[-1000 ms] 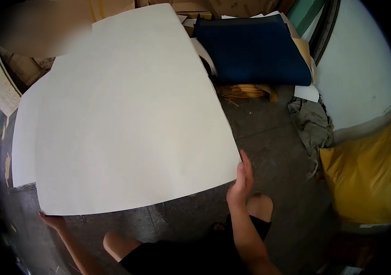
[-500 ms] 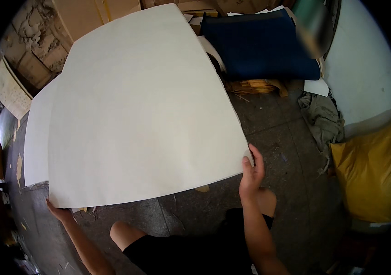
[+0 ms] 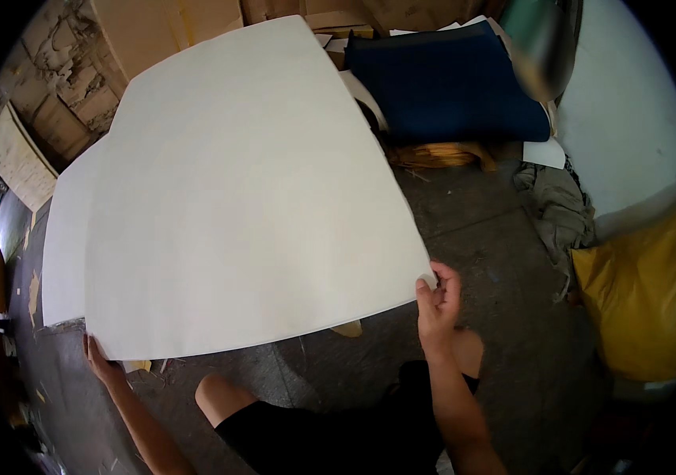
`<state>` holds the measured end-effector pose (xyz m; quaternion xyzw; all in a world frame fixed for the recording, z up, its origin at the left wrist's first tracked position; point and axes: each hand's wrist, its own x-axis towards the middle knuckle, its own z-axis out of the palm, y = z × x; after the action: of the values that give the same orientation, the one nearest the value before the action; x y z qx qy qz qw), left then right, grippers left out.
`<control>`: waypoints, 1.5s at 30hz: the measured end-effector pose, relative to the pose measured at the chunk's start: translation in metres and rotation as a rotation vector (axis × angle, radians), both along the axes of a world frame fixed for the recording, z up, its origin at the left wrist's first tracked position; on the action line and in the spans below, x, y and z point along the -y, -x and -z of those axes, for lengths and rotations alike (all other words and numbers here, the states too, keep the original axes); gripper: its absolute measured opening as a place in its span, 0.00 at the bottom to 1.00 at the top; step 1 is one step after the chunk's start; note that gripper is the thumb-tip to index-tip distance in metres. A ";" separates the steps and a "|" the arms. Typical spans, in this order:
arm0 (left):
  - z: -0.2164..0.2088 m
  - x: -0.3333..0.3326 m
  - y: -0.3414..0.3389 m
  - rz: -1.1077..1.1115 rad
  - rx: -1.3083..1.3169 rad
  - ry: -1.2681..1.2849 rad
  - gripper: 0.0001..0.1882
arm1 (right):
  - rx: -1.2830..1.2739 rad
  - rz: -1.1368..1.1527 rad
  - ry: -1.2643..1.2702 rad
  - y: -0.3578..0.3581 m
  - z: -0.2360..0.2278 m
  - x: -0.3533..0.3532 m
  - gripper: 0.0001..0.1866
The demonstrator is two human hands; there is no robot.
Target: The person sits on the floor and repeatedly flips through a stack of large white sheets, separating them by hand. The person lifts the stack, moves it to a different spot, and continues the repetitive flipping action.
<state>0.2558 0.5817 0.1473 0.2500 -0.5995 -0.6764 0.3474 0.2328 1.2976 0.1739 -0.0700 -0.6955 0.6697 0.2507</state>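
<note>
A large white paper sheet (image 3: 251, 198) spreads out in front of me, its near edge facing my knees. Another white sheet (image 3: 65, 245) shows from beneath its left side. At the near right corner my right hand (image 3: 438, 305) is closed on the large sheet, thumb on top and fingers curled around the edge. My left hand (image 3: 100, 362) grips the near left corner; part of its fingers is hidden by the paper.
Dark blue folded material (image 3: 445, 83) lies on a pile beyond the right edge. A yellow sack (image 3: 639, 301) and a crumpled grey cloth (image 3: 556, 198) are on the right, beside a pale panel (image 3: 631, 119). Cardboard (image 3: 172, 32) stands behind. Scraps litter the dark floor (image 3: 480, 237).
The near right corner of the sheet has dropped slightly toward me with my right hand. My left hand's fingers have shifted a little along the left corner. Both hands keep their hold.
</note>
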 end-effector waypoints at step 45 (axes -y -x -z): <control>-0.118 -0.504 0.042 0.869 0.036 1.458 0.36 | 0.559 -0.631 -0.142 0.025 -0.109 -0.071 0.21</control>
<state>0.2136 1.0859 0.2650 -0.2781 -0.9337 -0.1900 0.1214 0.2079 1.3681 0.2827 -0.0152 -0.7685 0.6192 -0.1606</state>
